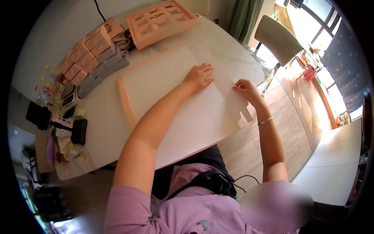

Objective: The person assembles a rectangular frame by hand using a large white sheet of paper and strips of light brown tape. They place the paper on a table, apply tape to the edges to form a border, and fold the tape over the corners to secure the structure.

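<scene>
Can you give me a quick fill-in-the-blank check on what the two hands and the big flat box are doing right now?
1. The left hand lies ____ on the white sheet.
2. The right hand pinches the sheet's ____ edge.
3. The sheet covers a large flat box of ____ colour.
4. The pink insert tray lies at the table's ____ end.

Missing words: flat; right; pink; far
</scene>
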`<state>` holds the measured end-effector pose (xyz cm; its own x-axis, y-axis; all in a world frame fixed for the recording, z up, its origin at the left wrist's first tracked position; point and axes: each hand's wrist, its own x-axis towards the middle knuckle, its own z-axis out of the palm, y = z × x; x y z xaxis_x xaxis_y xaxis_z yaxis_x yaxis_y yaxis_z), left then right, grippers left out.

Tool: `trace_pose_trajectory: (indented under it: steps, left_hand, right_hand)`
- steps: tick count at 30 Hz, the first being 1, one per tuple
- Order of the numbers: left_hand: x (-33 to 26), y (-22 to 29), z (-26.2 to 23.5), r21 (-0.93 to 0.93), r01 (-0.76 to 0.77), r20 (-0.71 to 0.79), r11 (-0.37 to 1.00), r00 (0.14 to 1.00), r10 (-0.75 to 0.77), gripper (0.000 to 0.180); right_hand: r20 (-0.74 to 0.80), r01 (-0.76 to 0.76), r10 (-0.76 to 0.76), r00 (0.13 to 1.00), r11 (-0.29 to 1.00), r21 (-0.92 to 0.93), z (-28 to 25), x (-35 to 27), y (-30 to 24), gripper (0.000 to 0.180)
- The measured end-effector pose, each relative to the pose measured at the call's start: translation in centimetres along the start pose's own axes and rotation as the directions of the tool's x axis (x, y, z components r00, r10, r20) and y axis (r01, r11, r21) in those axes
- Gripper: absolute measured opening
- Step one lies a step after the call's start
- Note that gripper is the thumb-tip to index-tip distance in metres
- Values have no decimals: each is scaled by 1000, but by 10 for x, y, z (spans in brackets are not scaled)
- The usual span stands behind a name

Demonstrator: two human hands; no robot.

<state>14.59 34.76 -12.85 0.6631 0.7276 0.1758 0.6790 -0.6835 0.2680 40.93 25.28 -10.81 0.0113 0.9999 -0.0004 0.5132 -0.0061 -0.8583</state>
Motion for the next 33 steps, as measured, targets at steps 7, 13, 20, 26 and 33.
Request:
trace_pose_trajectory:
  steps: [7,13,20,26,33]
  left_hand:
    - [-28,10,-8,-168,-201,37,965,977,210,50]
    - [-42,57,-20,-311,-323,230,894,887,401,44]
    - [-80,133,-86,-178,-105,514,978,838,183,51]
    - [-242,134,-109,142,-95,186,985,980,67,72]
    - [-326,93,-74,308,205,-481,929,876,-34,32]
  right_hand:
    - [255,-199,119,960,928,316,7,-57,-16,20]
    - [493,-558,272,827,511,654,40,-147,-15,15]
    - [432,-432,126,893,514,741,110,-195,-64,26]
    - [526,-343,-157,836,599,723,158,-200,-83,24]
    - [-217,710,-768,603,640,-292,141,-185,-63,20]
